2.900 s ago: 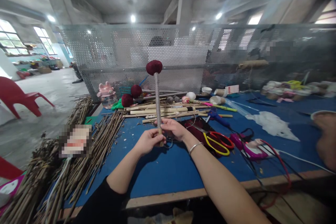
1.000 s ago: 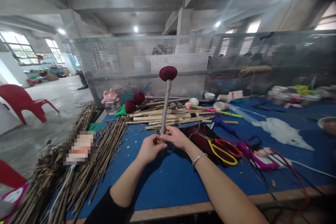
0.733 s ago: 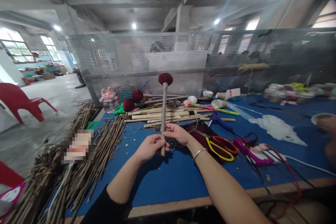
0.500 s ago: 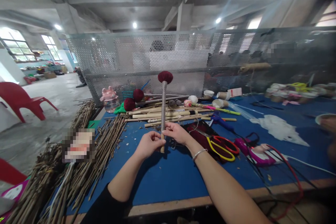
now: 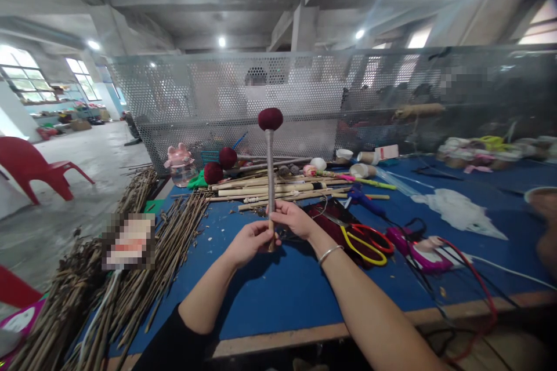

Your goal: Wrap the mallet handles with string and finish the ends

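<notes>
Upright in front of me stands a stick with a dark red ball head (image 5: 270, 120), looking like a mallet. Grey wrapping covers most of its shaft, and bare wood shows at the lower end. My left hand (image 5: 251, 244) pinches that lower end between thumb and fingers. Just above it, my right hand (image 5: 290, 220) is closed round the shaft, with a bracelet on the wrist. Two more dark red balls (image 5: 213, 173) lie at the back of the blue table (image 5: 287, 307). Right of my hands are scissors with red and yellow handles (image 5: 363, 246) on a dark red cloth.
Bundles of thin dry stalks (image 5: 161, 249) line the table's left side. Light wooden sticks (image 5: 282, 189) lie behind my hands. At right are a blue glue gun (image 5: 361, 197), a purple device (image 5: 420, 252) with cords, and a plastic bag (image 5: 463, 211). A perforated metal screen (image 5: 209, 93) stands behind.
The stick has turned slightly in my hands, and its red head has tipped a little, now showing rounder and higher. Both hands keep hold near the lower end.
</notes>
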Demonstrator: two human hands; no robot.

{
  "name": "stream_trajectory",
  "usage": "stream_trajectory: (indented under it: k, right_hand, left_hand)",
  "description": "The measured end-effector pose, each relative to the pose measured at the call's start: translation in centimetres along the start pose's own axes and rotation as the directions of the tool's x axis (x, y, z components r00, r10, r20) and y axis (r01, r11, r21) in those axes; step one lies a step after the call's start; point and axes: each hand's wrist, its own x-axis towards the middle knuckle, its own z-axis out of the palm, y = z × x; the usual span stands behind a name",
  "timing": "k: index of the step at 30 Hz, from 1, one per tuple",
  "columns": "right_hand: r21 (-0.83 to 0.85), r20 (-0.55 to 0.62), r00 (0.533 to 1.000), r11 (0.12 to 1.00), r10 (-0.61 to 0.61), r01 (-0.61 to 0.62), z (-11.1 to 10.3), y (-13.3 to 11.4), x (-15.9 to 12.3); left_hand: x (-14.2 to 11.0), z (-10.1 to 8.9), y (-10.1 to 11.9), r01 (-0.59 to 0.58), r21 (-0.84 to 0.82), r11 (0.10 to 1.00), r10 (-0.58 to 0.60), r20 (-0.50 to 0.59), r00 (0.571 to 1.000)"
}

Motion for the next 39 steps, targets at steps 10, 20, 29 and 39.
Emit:
stream_trajectory:
  k: [10, 20, 29, 39]
  right_hand:
    - [-0.023, 0.073, 0.996, 0.999, 0.048, -0.046, 0.2, 0.4, 0.0]
    - [-0.052, -0.076, 0.997, 0.998, -0.026, 0.022, 0.6, 1.7, 0.9]
    - [-0.097, -0.043, 0.998, 0.994, 0.046, -0.05, 1.3, 2.7, 1.3]
    - [-0.024, 0.039, 0.998, 0.999, 0.042, -0.041, 1.5, 2.0, 1.0]
  left_hand:
    - [0.1, -0.4, 0.4, -0.031, 0.084, 0.996, 0.031, 0.0, 1.0]
    - [0.3, -0.8, -0.2, -0.005, 0.199, 0.98, 0.034, -0.143, 0.989]
    - [0.5, -2.3, -0.2, 0.071, 0.168, 0.983, -0.078, 0.035, 0.996]
    - [0.2, -2.8, 0.2, 0.119, 0.109, 0.987, -0.134, 0.14, 0.981]
